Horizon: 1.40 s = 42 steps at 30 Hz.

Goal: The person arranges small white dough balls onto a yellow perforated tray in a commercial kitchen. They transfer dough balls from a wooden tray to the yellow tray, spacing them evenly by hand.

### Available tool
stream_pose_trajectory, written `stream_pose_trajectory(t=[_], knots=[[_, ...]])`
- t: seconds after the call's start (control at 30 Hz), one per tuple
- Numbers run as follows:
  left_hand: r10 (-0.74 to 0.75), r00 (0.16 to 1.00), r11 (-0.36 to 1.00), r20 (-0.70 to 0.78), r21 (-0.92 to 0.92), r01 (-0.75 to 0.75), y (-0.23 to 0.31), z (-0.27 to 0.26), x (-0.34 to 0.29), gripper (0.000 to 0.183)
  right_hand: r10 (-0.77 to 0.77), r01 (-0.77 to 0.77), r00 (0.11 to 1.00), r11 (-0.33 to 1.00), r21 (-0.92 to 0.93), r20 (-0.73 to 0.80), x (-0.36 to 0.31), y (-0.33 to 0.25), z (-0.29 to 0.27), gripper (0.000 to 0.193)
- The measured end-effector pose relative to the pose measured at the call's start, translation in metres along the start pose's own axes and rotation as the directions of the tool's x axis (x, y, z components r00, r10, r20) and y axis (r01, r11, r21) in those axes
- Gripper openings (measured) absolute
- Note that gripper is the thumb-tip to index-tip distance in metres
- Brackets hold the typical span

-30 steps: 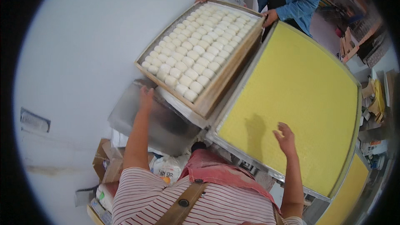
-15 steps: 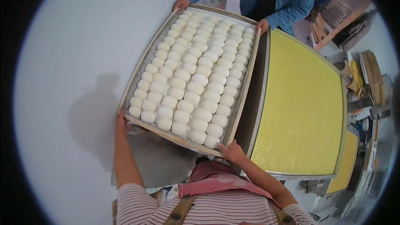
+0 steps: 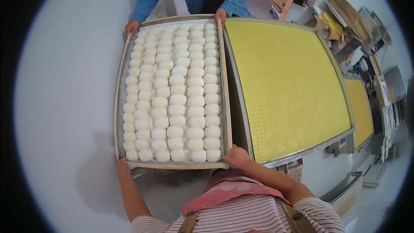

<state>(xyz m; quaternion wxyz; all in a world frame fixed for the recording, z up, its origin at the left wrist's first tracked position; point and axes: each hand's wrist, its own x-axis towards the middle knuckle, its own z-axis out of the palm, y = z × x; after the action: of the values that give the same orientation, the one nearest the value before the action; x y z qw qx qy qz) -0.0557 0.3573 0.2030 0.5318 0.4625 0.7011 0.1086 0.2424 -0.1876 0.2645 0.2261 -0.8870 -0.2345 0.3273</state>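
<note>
A large shallow wooden-rimmed tray (image 3: 172,165) stretches between me and a person in a blue denim jacket. Close rows of white, rounded dough pieces (image 3: 177,99) cover it. My left hand (image 3: 123,163) grips the near left corner, its fingers mostly hidden by the rim. At the near right corner, my right hand (image 3: 238,157) is closed on the edge. Across from me, the other person's hands (image 3: 133,27) hold both far corners. The tray appears level, its right edge alongside a yellow perforated surface.
On the right lies the big yellow perforated panel (image 3: 289,90) in a metal frame, with a dark gap between it and the tray. A smaller yellow panel (image 3: 360,110) is beyond. A white wall (image 3: 64,82) runs along the left; cluttered shelving (image 3: 358,47) stands far right.
The tray has turned from a slant to nearly straight in view, its far end shifting left. My hands and the other person's hands keep their hold on its corners. The view has shifted too.
</note>
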Motion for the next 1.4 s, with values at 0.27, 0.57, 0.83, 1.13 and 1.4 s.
stream_pose_trajectory(t=[0.27,0.57,0.83,1.13,1.4], knots=[[0.111,0.929,0.913,0.354,-0.405,0.045,0.017,0.013,-0.048,0.038,-0.125,0.118,0.979,0.992,-0.052,-0.163,0.000,0.026,0.023,0.052],[0.115,0.828,0.905,0.548,-0.401,0.140,0.022,-0.008,-0.037,0.037,0.241,-0.218,0.962,0.961,0.173,-0.129,-0.010,-0.022,0.005,0.039],[0.137,0.713,0.909,0.688,-0.373,0.185,0.022,-0.004,-0.007,0.033,0.302,-0.270,0.927,0.949,0.163,-0.223,-0.020,-0.025,0.025,0.030],[0.228,0.672,0.894,0.704,-0.425,0.142,0.018,0.003,-0.031,0.033,0.225,-0.207,0.958,0.972,0.110,-0.181,-0.026,-0.015,0.001,0.031],[0.173,0.751,0.863,0.637,-0.465,0.195,0.035,-0.005,-0.065,0.029,0.157,-0.139,0.970,0.984,0.108,-0.185,-0.021,-0.015,0.004,0.036]])
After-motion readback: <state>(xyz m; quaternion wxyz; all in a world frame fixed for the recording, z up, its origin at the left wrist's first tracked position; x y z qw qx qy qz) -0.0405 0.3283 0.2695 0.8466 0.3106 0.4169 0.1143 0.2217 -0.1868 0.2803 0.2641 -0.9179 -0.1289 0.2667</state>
